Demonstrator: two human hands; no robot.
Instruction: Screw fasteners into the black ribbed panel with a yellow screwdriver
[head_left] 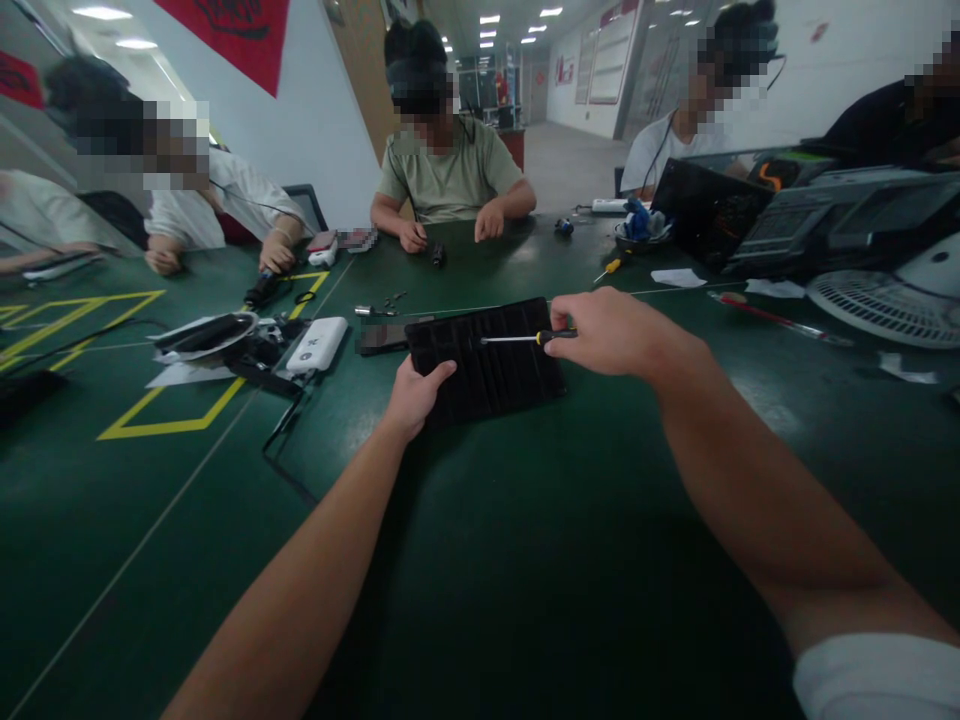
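Note:
My left hand (pixel 412 398) grips the near left edge of a flat black case with ribbed rows like slots (pixel 502 378), its thumb on top. The case is tilted above the green table. In my right hand (pixel 611 335) is a screwdriver (pixel 514 339) with a black and yellow handle, held between thumb and fingers. Its metal shaft points left across the face of the case. Whether the tip sits in a slot or only lies over it, I cannot tell. Behind the case's left side lies a dark flat item (pixel 381 338), partly blurred out.
Left are a white box (pixel 318 345) and a pile of papers and black parts (pixel 217 340). Small metal pieces (pixel 365 311) lie behind the case. Another yellow-handled screwdriver (pixel 611 267), a white fan (pixel 892 300) and a red pen (pixel 780 320) are right. Several people sit around the table.

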